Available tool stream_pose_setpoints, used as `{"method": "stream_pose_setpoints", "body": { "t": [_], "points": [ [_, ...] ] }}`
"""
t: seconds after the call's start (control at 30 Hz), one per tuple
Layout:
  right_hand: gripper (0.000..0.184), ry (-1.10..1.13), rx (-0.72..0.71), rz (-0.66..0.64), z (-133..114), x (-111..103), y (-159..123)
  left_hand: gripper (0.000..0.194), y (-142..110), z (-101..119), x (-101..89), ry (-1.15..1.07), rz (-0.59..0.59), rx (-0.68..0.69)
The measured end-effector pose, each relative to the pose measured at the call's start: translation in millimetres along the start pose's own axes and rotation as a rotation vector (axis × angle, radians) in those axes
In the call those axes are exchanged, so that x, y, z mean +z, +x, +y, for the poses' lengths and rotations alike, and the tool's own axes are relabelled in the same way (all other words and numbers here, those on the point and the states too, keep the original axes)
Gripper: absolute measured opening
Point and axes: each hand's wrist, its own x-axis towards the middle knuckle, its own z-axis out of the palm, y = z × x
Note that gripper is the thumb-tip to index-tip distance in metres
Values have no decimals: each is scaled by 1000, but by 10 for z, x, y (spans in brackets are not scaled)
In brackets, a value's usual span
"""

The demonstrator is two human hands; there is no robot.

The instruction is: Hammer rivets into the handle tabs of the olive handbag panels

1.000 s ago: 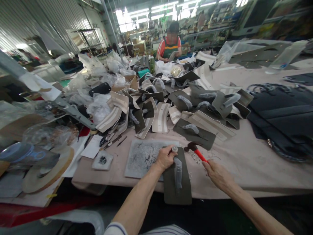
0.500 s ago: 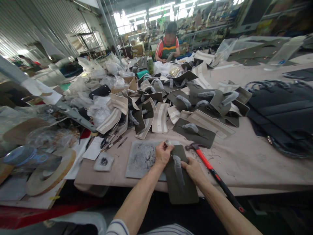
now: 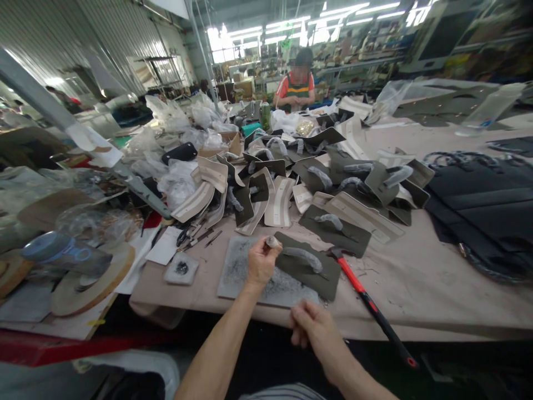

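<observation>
My left hand (image 3: 261, 265) is closed around a short, pale, round-ended piece (image 3: 272, 241), mostly hidden by the fingers. Beside it lies a dark olive panel (image 3: 328, 278) with a plastic-wrapped handle (image 3: 303, 256), partly over a grey slab (image 3: 239, 264) scattered with black bits. At the table's front edge, my right hand (image 3: 310, 328) is apart from the panel, its fingers curled together; whatever they may hold does not show. To the right rests a hammer (image 3: 360, 286) with a red and black handle, its head close to the panel.
Behind the slab is a heap of similar panels (image 3: 278, 203). Black bags (image 3: 487, 194) lie at the right. Scissors (image 3: 182, 238), a small dish (image 3: 181, 269) with black bits and a tape roll (image 3: 94, 278) are leftward. A person (image 3: 297, 89) sits across the table.
The panel has turned and now lies across the slab, away from the front edge. My right hand has let go of it and drawn back. My left hand still grips the pale-ended piece.
</observation>
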Motion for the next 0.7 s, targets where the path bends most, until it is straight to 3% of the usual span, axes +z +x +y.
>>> {"method": "stream_pose_setpoints", "body": {
  "t": [0.07,0.1,0.13,0.17,0.23,0.33,0.5,0.7],
  "points": [
    [29,-402,-366,331,-265,-302,212,20,-48,-223,-9,-1,18,-53],
    [27,-594,-473,488,-403,-476,376,20,-67,-306,-13,1,25,-65],
    [29,-798,-465,575,-521,-643,554,20,-82,-365,-17,4,28,-72],
    [31,-967,-381,561,-607,-788,728,21,-92,-403,-20,7,27,-77],
    [28,-1093,-283,468,-669,-976,1002,23,-97,-431,-23,7,18,-87],
    [21,-1150,-252,334,-538,-1024,1142,25,-77,-437,-19,10,3,-97],
    [23,-1140,-314,252,-116,-901,906,22,-45,-507,2,58,-16,-90],
    [24,-874,-64,216,302,-710,441,17,-98,-516,78,120,-144,-111]
  ]
}}
